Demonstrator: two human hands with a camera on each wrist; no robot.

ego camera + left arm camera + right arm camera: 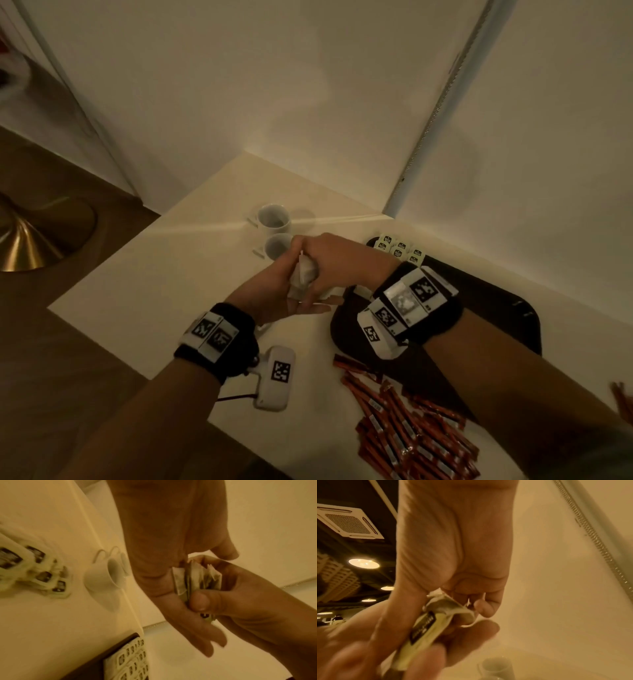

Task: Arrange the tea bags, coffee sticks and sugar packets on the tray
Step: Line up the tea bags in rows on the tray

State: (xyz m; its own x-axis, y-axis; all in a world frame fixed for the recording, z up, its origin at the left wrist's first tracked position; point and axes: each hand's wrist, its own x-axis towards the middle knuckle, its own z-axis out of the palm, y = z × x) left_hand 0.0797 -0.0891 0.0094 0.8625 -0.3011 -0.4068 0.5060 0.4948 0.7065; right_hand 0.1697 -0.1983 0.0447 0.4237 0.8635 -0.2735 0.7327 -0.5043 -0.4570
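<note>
Both hands, the left grip and right grip, clench one bundle of tea bags above the desk beside the tray's left edge; a loose bag may slip out and fall.

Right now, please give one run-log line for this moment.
both hands hold tea bag stack | tea bags on tray | coffee sticks on table
</note>
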